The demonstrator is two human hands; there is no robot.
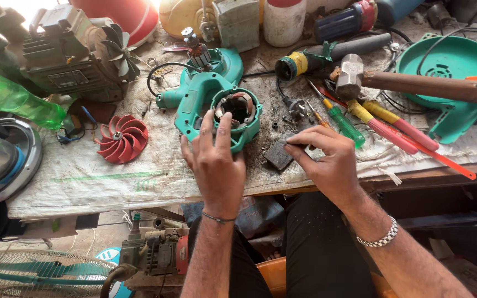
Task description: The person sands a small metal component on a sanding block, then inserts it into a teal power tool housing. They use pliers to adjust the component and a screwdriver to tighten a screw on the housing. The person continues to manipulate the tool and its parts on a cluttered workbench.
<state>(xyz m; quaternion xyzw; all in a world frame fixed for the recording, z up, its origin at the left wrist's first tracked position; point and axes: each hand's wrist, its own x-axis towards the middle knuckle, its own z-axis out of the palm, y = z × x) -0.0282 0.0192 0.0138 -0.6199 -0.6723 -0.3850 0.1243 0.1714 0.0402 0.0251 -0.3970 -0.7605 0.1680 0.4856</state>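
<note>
Your left hand (215, 160) lies with fingers spread over the near side of the teal blower housing (205, 96), steadying it on the worktop (111, 179); the fingertips rest at the rim of the round motor cavity. Your right hand (327, 163) is pressed together at the fingertips, pinching the edge of a small dark flat pad (278, 156) that lies just right of the housing.

As far as the stripping-down goes, much looks done: the housing is open and the stator (237, 107) sits exposed in its cavity, the red impeller (121, 138) lies apart to the left on the cloth, the armature (197, 48) stands loose at the far end of the housing, and the teal cover half (443, 72) rests well apart at the far right. Screwdrivers (360, 124) and a hammer (415, 83) lie to the right. I would judge the stator itself not yet out, and everything remains unassembled.
</note>
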